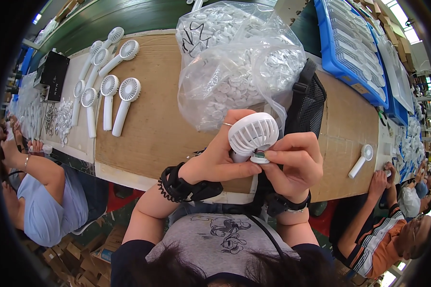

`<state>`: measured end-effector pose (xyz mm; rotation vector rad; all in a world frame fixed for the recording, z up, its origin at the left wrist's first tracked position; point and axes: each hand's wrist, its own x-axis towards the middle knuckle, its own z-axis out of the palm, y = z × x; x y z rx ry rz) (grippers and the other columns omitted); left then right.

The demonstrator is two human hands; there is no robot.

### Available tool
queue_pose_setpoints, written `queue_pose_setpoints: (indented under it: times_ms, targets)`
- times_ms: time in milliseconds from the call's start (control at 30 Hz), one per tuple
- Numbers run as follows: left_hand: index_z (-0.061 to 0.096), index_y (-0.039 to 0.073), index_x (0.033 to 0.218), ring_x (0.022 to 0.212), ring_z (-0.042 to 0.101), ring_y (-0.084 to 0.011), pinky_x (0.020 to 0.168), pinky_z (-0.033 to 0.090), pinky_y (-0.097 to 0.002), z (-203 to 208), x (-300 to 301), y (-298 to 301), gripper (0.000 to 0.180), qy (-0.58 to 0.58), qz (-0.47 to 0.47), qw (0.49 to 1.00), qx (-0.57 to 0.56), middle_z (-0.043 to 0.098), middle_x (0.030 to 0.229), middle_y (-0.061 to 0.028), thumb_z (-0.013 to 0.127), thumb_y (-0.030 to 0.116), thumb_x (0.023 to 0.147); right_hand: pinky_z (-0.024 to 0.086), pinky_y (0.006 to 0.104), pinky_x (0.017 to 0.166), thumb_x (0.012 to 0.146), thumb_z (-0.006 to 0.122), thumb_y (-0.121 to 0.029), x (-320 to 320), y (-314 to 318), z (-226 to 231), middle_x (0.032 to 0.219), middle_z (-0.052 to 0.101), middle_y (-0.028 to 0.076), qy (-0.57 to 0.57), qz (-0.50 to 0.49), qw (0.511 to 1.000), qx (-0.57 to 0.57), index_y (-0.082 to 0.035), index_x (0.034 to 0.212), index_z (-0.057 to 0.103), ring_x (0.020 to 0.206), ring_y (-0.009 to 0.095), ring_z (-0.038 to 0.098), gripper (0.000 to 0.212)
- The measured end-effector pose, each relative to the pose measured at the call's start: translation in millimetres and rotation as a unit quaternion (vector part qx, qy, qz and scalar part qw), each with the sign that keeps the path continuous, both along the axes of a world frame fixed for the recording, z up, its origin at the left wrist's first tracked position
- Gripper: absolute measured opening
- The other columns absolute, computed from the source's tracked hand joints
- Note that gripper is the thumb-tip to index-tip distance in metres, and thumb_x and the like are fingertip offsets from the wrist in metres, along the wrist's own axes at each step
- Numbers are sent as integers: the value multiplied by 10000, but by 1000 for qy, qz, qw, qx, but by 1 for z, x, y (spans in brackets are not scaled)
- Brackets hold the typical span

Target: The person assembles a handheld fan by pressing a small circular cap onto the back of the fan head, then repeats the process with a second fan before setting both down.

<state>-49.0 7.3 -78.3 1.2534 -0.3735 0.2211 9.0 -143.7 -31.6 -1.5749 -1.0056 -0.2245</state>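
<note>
A white handheld fan is up in front of me, its round grille head toward the far side. My left hand is closed round it from the left. My right hand pinches a small white round cap at the fan's near end; something dark and greenish shows just above the cap. Whether the cap touches the fan is hard to make out. Just beyond my hands lies a large clear plastic bag full of small white round parts.
Several white fans lie on the cardboard-covered table at the left, near a black box. A black mesh bag sits right of the plastic bag. Blue trays stand at the far right. One fan lies near a co-worker's hands; another person sits at the left.
</note>
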Motion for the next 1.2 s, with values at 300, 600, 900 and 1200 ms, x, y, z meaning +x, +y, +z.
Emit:
queue_pose_setpoints:
  times_ms: [300,600,900,1200]
  targets:
    - [245,29,1255,1069,421,-142,887,378,-292,1,2,2,806,-46,3,999,22,342,1188,-65,765,234,674,486,256,561,564,712,79,-4,2,3,886,570,90,-77,17,996,33,-21,801,648,650,191,587,265]
    - [232,38,1250,1047,438,-144,858,399,-282,-1,1,1,823,-39,14,999,21,345,1190,-76,773,241,663,504,271,578,558,704,80,-4,0,3,899,571,89,-86,6,996,25,-23,809,643,680,205,601,277]
    - [232,43,1242,1038,443,-140,849,402,-280,-1,3,1,832,-77,25,996,33,369,1170,-84,782,241,651,527,283,585,563,699,67,-5,3,-1,875,577,86,-98,8,995,25,-23,805,634,676,214,616,266]
    - [256,32,1238,1028,448,-143,864,390,-286,-2,2,1,787,-53,53,996,54,388,1149,-77,760,261,679,535,293,604,568,689,74,-2,3,2,872,596,108,-85,29,996,22,-8,809,633,685,225,624,260]
